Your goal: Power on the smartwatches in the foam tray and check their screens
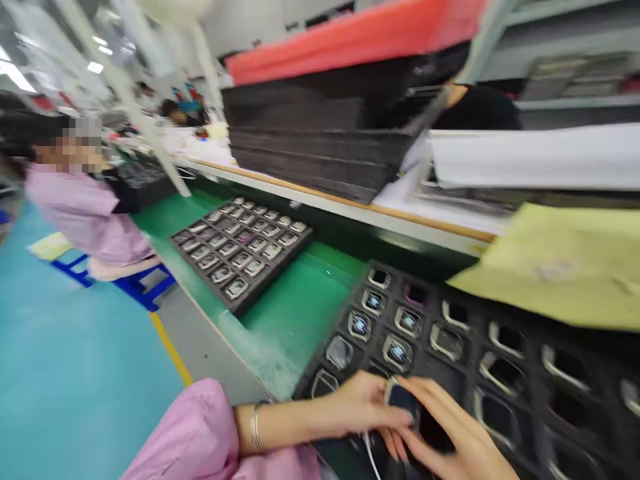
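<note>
Head view: we look down and forward along a green bench [320, 293] that runs from near right to far left. Our two hands are together at the near side, both closed on one small square watch [400, 398]. The left hand [350, 405] grips it from the left with the thumb over its dark face; the right hand [457, 427] has its fingers on the right side. A white cable [371, 457] hangs below the left hand; we cannot tell whether it joins the watch.

The watch is above the near tray [340, 333], black, with rows of watches in its slots. Several on its left side show lit screens [360, 325]. A yellow sheet [560, 267] overlaps the far right edge.

Farther left lies a second tray [273, 280], also filled with rows of devices. Behind the bench, a red cover [340, 50] tops a black stack [310, 143]. At far left, a co-worker [85, 207] in pink sits on a blue stool [150, 287].
</note>
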`<state>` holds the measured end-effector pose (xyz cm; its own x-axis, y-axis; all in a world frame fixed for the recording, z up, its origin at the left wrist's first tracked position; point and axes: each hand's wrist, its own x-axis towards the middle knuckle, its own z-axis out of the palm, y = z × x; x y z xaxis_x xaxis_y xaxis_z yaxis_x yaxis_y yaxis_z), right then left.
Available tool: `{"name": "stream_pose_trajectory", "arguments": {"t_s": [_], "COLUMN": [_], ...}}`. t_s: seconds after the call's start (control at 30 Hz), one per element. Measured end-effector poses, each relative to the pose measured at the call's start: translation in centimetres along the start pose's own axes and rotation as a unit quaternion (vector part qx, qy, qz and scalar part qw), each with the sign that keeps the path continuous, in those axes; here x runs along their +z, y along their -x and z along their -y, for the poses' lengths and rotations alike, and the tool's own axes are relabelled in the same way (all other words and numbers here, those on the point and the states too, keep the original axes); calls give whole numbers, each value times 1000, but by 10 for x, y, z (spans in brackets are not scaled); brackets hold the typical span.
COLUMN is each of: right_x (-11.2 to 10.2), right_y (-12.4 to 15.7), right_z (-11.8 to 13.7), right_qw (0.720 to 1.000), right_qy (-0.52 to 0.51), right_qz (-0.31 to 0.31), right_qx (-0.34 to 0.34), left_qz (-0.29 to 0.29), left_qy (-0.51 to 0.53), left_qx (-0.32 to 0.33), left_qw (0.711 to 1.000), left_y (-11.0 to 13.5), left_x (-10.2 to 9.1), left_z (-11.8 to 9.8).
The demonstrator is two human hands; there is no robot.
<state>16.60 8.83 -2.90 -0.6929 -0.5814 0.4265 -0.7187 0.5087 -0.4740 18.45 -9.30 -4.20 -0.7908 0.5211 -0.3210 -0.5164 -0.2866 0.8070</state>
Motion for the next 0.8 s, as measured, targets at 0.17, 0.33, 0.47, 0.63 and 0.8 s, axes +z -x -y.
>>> {"name": "stream_pose_trajectory", "arguments": {"t_s": [0.17,0.33,0.47,0.63,0.8], "right_x": [-8,-7,-6,-5,-5], "right_y": [-3,4,7,8,9], "right_z": [23,21,19,19,21], "right_qw": [994,992,992,995,996], "right_qy": [-67,-86,-94,-82,-76], "right_qz": [68,75,76,62,46], "right_qx": [53,57,36,20,15], "left_qz": [-9,-2,-2,1,2], "left_qy": [-1,-10,-20,-31,-42], "left_qx": [-11,-11,-7,-3,-7], "left_qw": [1000,1000,1000,1000,999], "left_y": [12,15,18,19,19], "left_x": [4,5,7,7,5], "left_z": [-4,1,0,-2,1]}}
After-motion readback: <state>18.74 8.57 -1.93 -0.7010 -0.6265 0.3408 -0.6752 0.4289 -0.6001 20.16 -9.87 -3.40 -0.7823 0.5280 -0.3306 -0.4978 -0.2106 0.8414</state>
